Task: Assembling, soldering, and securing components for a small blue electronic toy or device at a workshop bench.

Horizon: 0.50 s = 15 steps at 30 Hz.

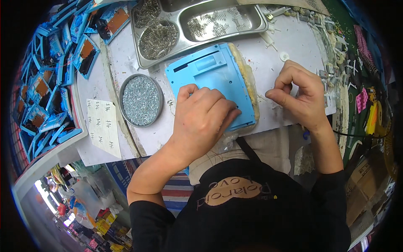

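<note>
A light blue plastic housing (218,84) with a raised block and a dark slot lies flat on a yellowish padded cushion (247,84). Across its near left part rests my left hand (201,119), fingers curled and thumb drawn in close to the fingertips at the housing's lower edge. Whatever those fingertips pinch is too small or hidden to name. To the right of the housing, apart from it, my right hand (300,94) is raised above the white work surface. Its thumb and index finger are pressed together, and I cannot make out anything between them.
Left of the housing stands a round dish (141,101) full of small screws. A metal compartment tray (222,23) with springs sits behind. Blue assembled units (42,88) pile up in a bin at far left. A handwritten paper sheet (103,128) and a white disc (284,56) lie on the table.
</note>
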Each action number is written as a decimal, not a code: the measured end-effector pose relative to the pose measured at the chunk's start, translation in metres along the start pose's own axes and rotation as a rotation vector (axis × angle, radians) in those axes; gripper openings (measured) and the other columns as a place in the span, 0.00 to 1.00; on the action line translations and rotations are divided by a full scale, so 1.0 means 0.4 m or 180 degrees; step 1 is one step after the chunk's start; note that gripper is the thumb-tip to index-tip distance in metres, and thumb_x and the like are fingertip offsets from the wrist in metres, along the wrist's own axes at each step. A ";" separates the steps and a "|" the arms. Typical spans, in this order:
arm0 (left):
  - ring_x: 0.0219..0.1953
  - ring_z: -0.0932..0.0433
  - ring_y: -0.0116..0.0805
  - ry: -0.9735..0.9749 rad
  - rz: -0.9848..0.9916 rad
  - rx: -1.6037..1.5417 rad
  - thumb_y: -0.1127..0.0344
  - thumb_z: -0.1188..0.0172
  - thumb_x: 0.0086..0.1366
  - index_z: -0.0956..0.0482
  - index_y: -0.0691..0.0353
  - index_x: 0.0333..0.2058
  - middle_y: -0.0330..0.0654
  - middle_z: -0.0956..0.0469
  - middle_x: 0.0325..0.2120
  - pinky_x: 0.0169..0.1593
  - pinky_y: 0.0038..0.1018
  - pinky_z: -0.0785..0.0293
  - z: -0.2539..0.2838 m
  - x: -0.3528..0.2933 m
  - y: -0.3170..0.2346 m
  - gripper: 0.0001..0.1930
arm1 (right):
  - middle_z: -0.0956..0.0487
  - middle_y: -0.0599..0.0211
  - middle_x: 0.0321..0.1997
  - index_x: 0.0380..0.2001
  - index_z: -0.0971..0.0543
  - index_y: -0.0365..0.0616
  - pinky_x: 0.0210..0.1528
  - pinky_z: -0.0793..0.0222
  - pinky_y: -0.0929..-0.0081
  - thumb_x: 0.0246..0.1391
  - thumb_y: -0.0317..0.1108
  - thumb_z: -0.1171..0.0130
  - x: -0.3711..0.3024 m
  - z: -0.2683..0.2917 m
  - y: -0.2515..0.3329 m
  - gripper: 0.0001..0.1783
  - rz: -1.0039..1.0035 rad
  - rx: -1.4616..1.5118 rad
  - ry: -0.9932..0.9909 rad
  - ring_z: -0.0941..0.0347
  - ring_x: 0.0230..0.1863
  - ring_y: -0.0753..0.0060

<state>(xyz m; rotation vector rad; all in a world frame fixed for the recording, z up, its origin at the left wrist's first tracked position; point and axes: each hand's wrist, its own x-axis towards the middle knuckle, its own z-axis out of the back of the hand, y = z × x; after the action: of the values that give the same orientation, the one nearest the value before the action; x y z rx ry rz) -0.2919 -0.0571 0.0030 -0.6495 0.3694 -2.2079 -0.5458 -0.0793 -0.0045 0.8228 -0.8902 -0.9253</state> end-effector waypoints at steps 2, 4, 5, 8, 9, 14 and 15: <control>0.27 0.27 0.35 0.0010 -0.0041 0.0059 0.69 0.25 0.50 0.18 0.55 0.31 0.34 0.25 0.24 0.41 0.33 0.37 0.002 0.001 0.001 0.11 | 0.25 0.73 0.24 0.25 0.21 0.41 0.25 0.40 0.80 0.48 0.30 0.25 0.006 0.002 0.008 0.12 0.0029 -0.0109 0.0055 0.35 0.23 0.81; 0.27 0.26 0.35 0.0044 -0.0014 0.0049 0.69 0.25 0.50 0.18 0.55 0.31 0.34 0.25 0.24 0.42 0.33 0.37 0.004 0.000 0.000 0.11 | 0.25 0.71 0.25 0.25 0.21 0.42 0.26 0.38 0.79 0.47 0.30 0.25 0.013 -0.001 0.011 0.11 0.0172 -0.0221 0.0158 0.33 0.23 0.78; 0.27 0.26 0.35 0.0060 -0.0005 0.0040 0.69 0.25 0.50 0.18 0.55 0.31 0.34 0.25 0.24 0.42 0.33 0.37 0.005 -0.001 0.001 0.11 | 0.25 0.71 0.25 0.25 0.20 0.42 0.26 0.38 0.78 0.47 0.30 0.25 0.016 -0.004 0.012 0.11 0.0240 -0.0282 0.0208 0.33 0.24 0.77; 0.28 0.26 0.35 0.0004 0.0023 -0.0006 0.70 0.25 0.50 0.18 0.57 0.30 0.35 0.24 0.24 0.42 0.33 0.36 0.019 -0.012 0.001 0.10 | 0.24 0.69 0.25 0.27 0.20 0.43 0.28 0.35 0.74 0.47 0.30 0.26 0.019 -0.027 0.019 0.10 0.0238 -0.0310 0.0364 0.30 0.25 0.71; 0.27 0.27 0.35 -0.0118 0.0073 -0.0025 0.69 0.26 0.51 0.19 0.57 0.29 0.35 0.25 0.23 0.41 0.33 0.37 0.025 -0.020 0.005 0.10 | 0.24 0.68 0.26 0.28 0.20 0.43 0.29 0.34 0.73 0.48 0.30 0.27 0.017 -0.038 0.018 0.10 0.0259 -0.0303 0.0389 0.30 0.26 0.69; 0.24 0.30 0.37 -0.0524 0.0549 -0.0193 0.70 0.27 0.53 0.24 0.57 0.25 0.36 0.29 0.20 0.38 0.33 0.39 0.055 -0.096 0.015 0.11 | 0.21 0.67 0.28 0.31 0.19 0.42 0.34 0.31 0.72 0.51 0.31 0.30 0.005 -0.061 0.021 0.08 0.0114 -0.0354 0.0461 0.26 0.30 0.69; 0.24 0.31 0.37 -0.0514 0.0603 -0.0273 0.72 0.28 0.54 0.26 0.58 0.24 0.36 0.29 0.20 0.37 0.32 0.40 0.059 -0.114 0.018 0.11 | 0.21 0.68 0.29 0.32 0.19 0.41 0.35 0.31 0.73 0.51 0.29 0.30 0.015 -0.054 0.023 0.08 0.0069 -0.0367 0.0258 0.26 0.31 0.71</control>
<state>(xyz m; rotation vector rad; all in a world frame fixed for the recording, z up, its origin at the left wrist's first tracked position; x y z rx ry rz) -0.2489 -0.0283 0.0042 -0.8000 0.4258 -1.9544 -0.5219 -0.0769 -0.0033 0.7450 -0.7670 -0.9095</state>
